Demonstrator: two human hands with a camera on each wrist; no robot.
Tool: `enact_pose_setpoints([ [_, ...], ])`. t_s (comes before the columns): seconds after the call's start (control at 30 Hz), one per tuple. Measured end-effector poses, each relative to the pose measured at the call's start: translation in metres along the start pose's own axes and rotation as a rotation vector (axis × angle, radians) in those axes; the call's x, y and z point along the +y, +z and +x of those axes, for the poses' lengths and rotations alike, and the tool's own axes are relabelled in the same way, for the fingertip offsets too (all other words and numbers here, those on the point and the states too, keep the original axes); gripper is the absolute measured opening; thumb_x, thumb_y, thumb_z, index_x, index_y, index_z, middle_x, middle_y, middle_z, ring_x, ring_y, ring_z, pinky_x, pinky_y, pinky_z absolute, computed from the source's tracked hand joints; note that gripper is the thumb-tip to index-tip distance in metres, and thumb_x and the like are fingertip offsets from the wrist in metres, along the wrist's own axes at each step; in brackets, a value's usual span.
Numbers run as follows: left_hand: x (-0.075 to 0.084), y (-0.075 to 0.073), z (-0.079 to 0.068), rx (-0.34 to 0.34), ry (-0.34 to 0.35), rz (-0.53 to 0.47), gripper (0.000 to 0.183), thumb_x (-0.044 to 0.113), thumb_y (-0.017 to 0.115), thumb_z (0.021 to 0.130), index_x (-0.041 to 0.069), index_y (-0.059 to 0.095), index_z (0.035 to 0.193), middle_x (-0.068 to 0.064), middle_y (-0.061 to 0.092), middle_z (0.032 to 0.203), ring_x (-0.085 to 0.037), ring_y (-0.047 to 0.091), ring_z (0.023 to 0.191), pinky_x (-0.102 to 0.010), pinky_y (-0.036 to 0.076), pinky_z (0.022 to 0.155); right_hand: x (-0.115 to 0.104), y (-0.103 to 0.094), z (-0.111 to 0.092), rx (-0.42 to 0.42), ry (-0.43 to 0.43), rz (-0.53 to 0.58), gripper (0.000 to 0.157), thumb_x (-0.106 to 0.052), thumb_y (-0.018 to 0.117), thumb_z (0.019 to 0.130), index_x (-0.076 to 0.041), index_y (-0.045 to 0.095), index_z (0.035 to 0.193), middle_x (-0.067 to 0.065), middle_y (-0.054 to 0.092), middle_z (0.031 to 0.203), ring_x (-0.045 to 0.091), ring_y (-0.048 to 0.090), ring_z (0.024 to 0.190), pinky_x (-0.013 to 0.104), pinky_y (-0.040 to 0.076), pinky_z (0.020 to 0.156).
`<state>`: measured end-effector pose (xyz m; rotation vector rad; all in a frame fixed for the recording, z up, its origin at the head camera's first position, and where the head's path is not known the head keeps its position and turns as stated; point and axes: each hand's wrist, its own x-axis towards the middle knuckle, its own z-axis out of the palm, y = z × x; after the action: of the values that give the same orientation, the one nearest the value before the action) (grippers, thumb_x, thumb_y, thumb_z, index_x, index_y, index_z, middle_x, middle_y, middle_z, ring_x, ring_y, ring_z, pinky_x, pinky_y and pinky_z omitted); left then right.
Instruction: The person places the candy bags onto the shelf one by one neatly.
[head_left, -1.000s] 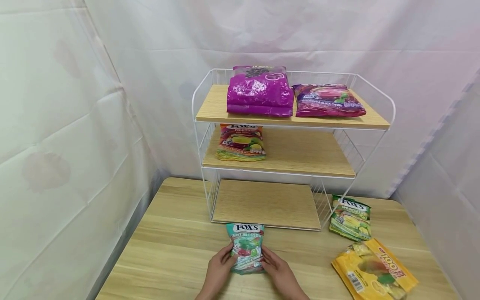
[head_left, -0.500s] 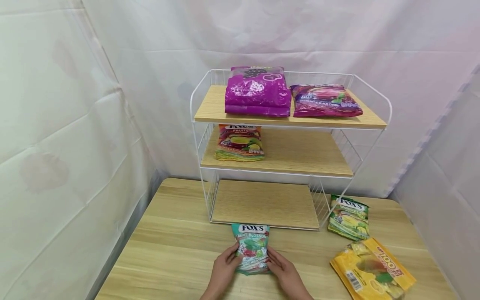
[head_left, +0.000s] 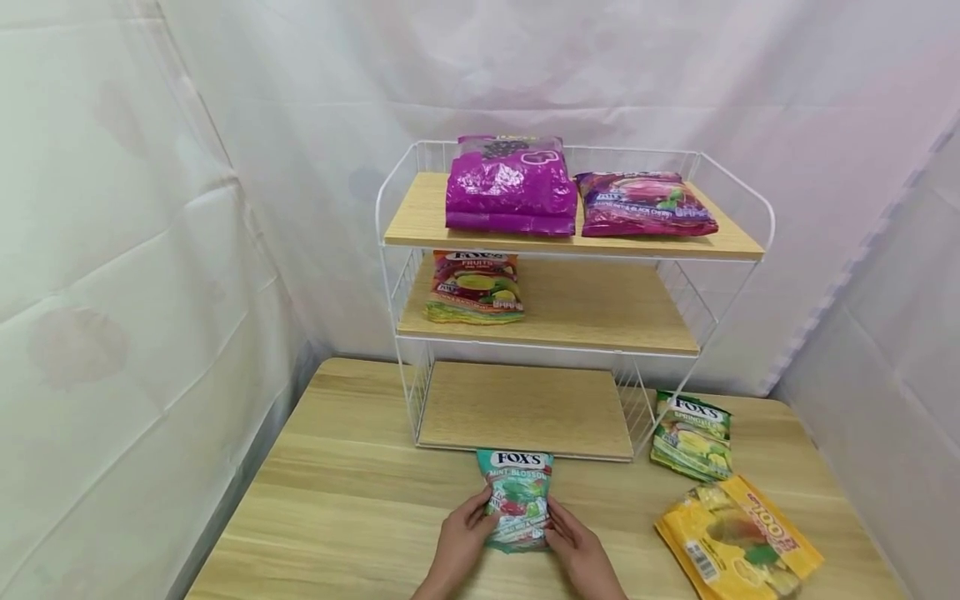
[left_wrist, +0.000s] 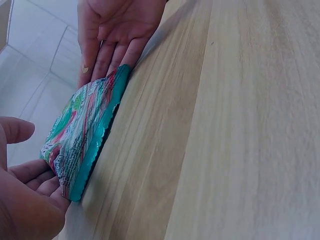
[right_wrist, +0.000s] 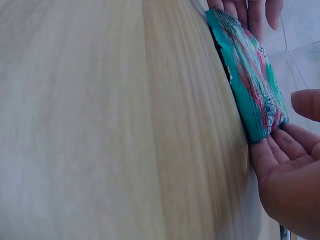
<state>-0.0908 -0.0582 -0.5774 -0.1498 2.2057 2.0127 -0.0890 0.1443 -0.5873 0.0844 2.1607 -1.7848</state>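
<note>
The wooden table (head_left: 322, 492) offers broad room between the hands and its left edge. 1 white wire rack (head_left: 600, 304) with 3 wooden shelves stands toward its back. 6 candy bags show: 1 yellow mango bag (head_left: 738, 542) near the table's right edge; 1 purple bag (head_left: 512, 187) and 1 Black Cherry bag (head_left: 645, 204) on top; 1 FOX'S Fruits bag (head_left: 476, 287) mid-shelf, left; 1 green FOX'S bag (head_left: 692, 437) beside the rack; and 1 Mint Blossom bag (head_left: 517, 500) before the bottom shelf, between the left hand (head_left: 463, 533) and right hand (head_left: 577, 546), fingers extended against its sides, thumbs held apart.
</note>
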Motion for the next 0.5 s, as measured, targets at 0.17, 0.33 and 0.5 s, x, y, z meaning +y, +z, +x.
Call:
enact_pose_setpoints([
  [0.17, 0.002, 0.006, -0.001, -0.016, 0.017, -0.006, 0.051, 0.018, 0.063, 0.093, -0.009, 0.049, 0.133, -0.028, 0.044, 0.138, -0.043, 0.044, 0.126, -0.043, 0.042, 0.1, 0.004, -0.006, -0.001, 0.014, 0.011, -0.016, 0.057, -0.022, 0.058, 0.096, 0.0, 0.037, 0.145, 0.023, 0.037, 0.146, 0.038, 0.039, 0.132, 0.041, 0.041, 0.102],
  [0.33, 0.004, 0.01, -0.001, -0.022, 0.051, -0.027, 0.05, 0.016, 0.064, 0.092, -0.01, 0.049, 0.132, -0.029, 0.045, 0.137, -0.043, 0.044, 0.125, -0.042, 0.043, 0.1, 0.004, -0.011, -0.003, 0.026, 0.01, -0.005, 0.057, -0.021, 0.058, 0.096, 0.001, 0.037, 0.145, 0.023, 0.036, 0.147, 0.037, 0.038, 0.132, 0.04, 0.041, 0.102],
  [0.5, 0.003, 0.015, -0.002, -0.024, 0.059, -0.037, 0.049, 0.015, 0.063, 0.092, -0.011, 0.049, 0.131, -0.029, 0.045, 0.137, -0.043, 0.045, 0.124, -0.042, 0.043, 0.099, 0.001, -0.014, -0.006, 0.032, 0.038, -0.007, 0.057, -0.021, 0.058, 0.096, 0.001, 0.037, 0.145, 0.024, 0.036, 0.147, 0.038, 0.038, 0.132, 0.042, 0.04, 0.103],
])
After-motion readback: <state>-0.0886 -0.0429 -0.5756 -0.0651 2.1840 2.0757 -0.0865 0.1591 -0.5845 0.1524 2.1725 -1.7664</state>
